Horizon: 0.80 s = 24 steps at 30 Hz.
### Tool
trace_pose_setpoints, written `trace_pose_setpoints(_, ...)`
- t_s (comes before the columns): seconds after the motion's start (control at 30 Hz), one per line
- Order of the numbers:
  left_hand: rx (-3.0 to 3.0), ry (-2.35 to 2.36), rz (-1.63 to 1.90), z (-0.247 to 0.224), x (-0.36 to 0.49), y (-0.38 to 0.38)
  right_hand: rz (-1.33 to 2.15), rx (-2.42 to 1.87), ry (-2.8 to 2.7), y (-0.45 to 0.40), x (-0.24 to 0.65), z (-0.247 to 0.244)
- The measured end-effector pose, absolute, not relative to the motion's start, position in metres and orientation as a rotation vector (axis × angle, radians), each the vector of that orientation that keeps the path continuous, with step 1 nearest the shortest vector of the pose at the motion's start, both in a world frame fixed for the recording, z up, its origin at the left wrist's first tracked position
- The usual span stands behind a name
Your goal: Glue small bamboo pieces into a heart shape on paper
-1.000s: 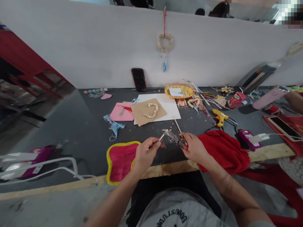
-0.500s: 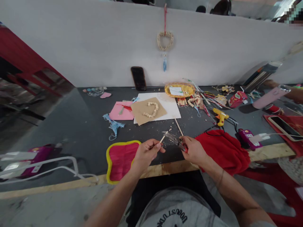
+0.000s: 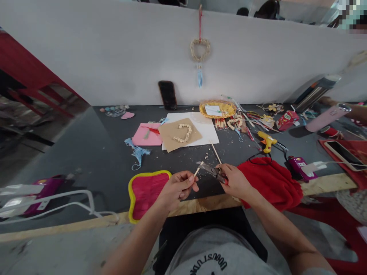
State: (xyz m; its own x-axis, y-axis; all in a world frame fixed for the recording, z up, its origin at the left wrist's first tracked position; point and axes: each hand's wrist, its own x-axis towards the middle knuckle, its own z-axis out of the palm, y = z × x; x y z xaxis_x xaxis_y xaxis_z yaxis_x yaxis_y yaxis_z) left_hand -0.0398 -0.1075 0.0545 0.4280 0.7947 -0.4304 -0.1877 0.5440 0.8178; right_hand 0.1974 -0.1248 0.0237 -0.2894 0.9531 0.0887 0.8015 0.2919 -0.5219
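Observation:
My left hand (image 3: 180,187) is closed in a pinch on a short thin wooden stick (image 3: 197,171), its tip pointing up and away. My right hand (image 3: 235,179) is wrapped round red-handled pliers (image 3: 213,172), whose jaws meet the stick near its tip. A second wooden stick (image 3: 215,152) extends forward from by my right fingers; whether they hold it is unclear. Small pale chips lie scattered on the dark table (image 3: 114,160) beyond the pliers. Past them, an unfinished-looking curve of pale pieces (image 3: 187,133) rests on a brown card (image 3: 169,139) over white sheets.
Left of my hands lies a pink pad with yellow edging (image 3: 149,191); a red cloth (image 3: 266,183) lies right. A yellow glue gun (image 3: 267,142), wicker basket (image 3: 218,109) and pink bottle (image 3: 329,117) stand farther off. A heart ornament (image 3: 200,49) hangs on the white partition. Another person's arm shows at right.
My left hand has shifted slightly down, and the pliers' jaws sit a little lower around the stick's tip. Both hands keep their holds.

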Motion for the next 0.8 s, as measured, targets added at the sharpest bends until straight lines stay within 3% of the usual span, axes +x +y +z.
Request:
trace_pose_setpoints(0.27, 0.745, 0.939, 0.705, 0.049, -0.038, -0.107, 0.481, -1.683, -2.182, -0.128, 0.194, 0.018)
trace_pose_setpoints(0.6, 1.163, 1.181, 0.916, 0.039, -0.034, -0.104, 0.398, -1.725, -2.147, -0.126, 0.192, 0.025)
trace_pose_setpoints(0.8, 1.018, 1.071, 0.881, 0.042, -0.033, -0.106, 0.45, -1.649, -2.183, -0.128, 0.197, 0.022)
